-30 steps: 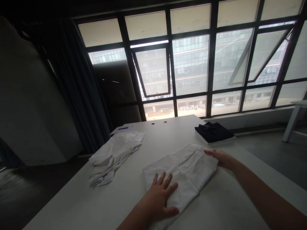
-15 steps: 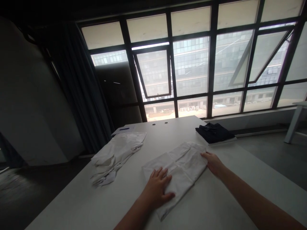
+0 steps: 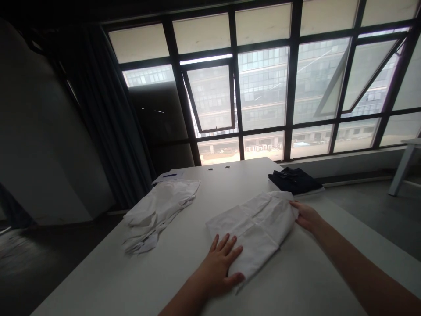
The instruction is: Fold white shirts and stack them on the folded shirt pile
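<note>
A folded white shirt (image 3: 255,226) lies on the white table (image 3: 177,272) in front of me. My left hand (image 3: 223,265) rests flat on its near left part, fingers spread. At the shirt's right end, by what looks like the collar, my right hand (image 3: 305,216) is closed on the edge, thumb on the near side. Some of its fingers are hidden under the cloth. To the left lies another white garment (image 3: 166,210), loosely spread and rumpled.
Folded dark clothing (image 3: 294,181) sits at the table's right edge, over something white. A blue pen (image 3: 170,175) lies on paper at the far left corner. Two round holes pierce the tabletop near the back. Windows and a dark curtain (image 3: 108,123) stand beyond.
The folded shirt has shifted right and slightly away from me, toward the dark clothing. Both my hands have moved right with it, the right one still gripping its edge.
</note>
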Demonstrator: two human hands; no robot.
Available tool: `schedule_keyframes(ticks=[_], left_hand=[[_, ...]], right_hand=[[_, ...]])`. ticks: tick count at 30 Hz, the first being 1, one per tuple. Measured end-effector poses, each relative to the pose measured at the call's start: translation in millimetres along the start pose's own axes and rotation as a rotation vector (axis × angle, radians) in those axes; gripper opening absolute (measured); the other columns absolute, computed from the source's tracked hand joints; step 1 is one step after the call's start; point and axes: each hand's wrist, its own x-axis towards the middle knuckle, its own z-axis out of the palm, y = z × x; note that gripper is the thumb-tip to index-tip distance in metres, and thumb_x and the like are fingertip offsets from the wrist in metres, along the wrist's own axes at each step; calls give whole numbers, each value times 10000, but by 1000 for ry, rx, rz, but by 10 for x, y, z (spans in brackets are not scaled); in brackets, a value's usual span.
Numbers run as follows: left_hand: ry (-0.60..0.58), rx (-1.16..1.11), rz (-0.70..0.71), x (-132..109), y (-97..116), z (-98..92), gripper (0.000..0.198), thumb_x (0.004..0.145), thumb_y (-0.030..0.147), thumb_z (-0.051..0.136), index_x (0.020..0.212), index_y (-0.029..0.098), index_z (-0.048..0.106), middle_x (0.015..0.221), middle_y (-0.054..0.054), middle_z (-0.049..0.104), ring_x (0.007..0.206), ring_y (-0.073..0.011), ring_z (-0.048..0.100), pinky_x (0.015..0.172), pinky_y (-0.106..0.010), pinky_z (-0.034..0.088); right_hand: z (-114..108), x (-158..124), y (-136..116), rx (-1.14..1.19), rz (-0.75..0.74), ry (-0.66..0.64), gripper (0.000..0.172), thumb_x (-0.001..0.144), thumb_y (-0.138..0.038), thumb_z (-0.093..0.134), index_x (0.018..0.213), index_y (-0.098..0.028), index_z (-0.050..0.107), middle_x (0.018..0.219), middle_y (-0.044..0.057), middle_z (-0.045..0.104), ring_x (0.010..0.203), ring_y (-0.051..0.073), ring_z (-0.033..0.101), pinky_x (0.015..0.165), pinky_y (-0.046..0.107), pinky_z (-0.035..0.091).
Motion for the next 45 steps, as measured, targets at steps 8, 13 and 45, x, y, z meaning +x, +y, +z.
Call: schedule_keyframes(ticks=[8,13,45], left_hand=[[5,6,6,31,-23,25,762,909,737,486,1562,393,297,1663,-32,216,1530,-356,147,1223,-617,74],[147,-1,12,26,3,34,650,893,658,572,1435,306,505,1529,-85,477,1426,-345,381,1195,-555,226],[154,291,146,-13,118,84,172,818,301,704,943,233,608,919,-23,659,763,-191,620,653,-276,463]], right_hand=[[703,-712,-363,-80,-212,-162,485,796,-461,740,1200,-199,675,1036,83,774,993,294,717,836,389,604],[1285,-1434,-69,-577,-689,-467,379,914,-270,525,1248,-210,694,1351,89,658,1287,265,573,1133,453,405],[1184,-1392,621,-1166,-888,-248,115,815,-180,610,913,-238,594,933,31,636,873,206,568,804,318,415]])
